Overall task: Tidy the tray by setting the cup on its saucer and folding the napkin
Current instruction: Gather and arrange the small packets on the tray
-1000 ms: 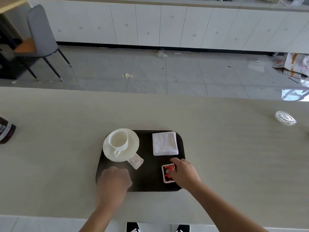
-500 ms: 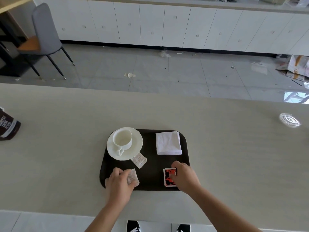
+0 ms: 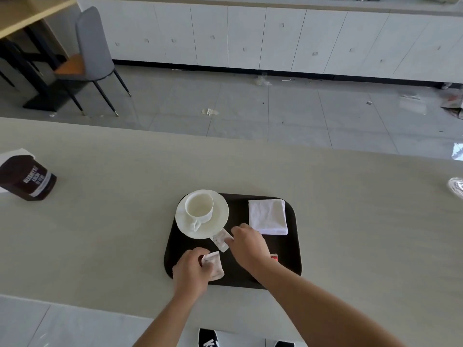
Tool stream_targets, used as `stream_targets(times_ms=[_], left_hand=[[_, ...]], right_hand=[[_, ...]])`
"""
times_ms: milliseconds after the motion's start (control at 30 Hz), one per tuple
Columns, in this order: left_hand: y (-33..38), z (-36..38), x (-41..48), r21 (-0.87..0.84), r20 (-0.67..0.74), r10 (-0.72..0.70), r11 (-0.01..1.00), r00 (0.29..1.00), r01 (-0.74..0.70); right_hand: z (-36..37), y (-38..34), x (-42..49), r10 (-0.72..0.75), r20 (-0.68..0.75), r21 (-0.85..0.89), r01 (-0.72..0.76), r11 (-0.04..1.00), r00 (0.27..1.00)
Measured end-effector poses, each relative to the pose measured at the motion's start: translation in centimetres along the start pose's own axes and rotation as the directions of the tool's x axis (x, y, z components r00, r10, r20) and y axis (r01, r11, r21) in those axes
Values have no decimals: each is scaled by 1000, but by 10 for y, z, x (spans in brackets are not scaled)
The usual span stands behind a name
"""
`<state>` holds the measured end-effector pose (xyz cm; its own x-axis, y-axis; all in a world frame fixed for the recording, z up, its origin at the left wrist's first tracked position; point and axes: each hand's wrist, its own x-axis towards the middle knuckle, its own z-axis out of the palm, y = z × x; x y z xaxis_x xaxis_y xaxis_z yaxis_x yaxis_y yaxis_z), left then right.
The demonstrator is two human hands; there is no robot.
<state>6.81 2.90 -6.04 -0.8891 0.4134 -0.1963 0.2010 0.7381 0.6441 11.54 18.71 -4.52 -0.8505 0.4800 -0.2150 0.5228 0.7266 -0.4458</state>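
left hand pinches a packet at tray front edge; right hand fingertips pressed on 2nd packet by saucer. slide it clear w/o nudging cup.

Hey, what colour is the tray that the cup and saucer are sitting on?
The tray is very dark brown, almost black, plain with no pattern. The head view shows it best.

A dark rounded rectangular tray is lying on the long pale counter. On it, the white ceramic cup is sitting on its round white saucer at the far left — the folded white cloth napkin is lying at the far right. Well left of the tray, a dark brown cocoa tub is lying tipped over.
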Motion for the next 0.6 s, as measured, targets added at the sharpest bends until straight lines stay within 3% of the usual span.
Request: stream_targets(times_ms=[100, 200, 333, 400, 533, 600], left_hand=[[-2, -8, 2, -31, -113, 98, 994, 989, -102], [-7, -12, 1, 136, -184, 376, 925, 908, -356], [-22, -4, -9, 270, -84, 575, 799, 814, -537], [-33, -1, -18, 306, -27, 585, 776, 810, -551], [-40, -3, -24, 238, -61, 428, 884, 902, -403], [-33, -4, -22, 268, -46, 394, 890, 918, -368]], right_hand=[[8, -6, 8, 34, 21, -35, -33, 999, 999], [10, -2, 8, 58, 24, -32, -57, 998, 998], [7, 6, 8, 77, 40, -18, -77, 997, 996], [6, 8, 7, 74, 42, -6, -73, 997, 996], [8, 2, 7, 76, 5, 56, -77, 995, 997], [11, -2, 9, 80, -2, 46, -80, 996, 997]])
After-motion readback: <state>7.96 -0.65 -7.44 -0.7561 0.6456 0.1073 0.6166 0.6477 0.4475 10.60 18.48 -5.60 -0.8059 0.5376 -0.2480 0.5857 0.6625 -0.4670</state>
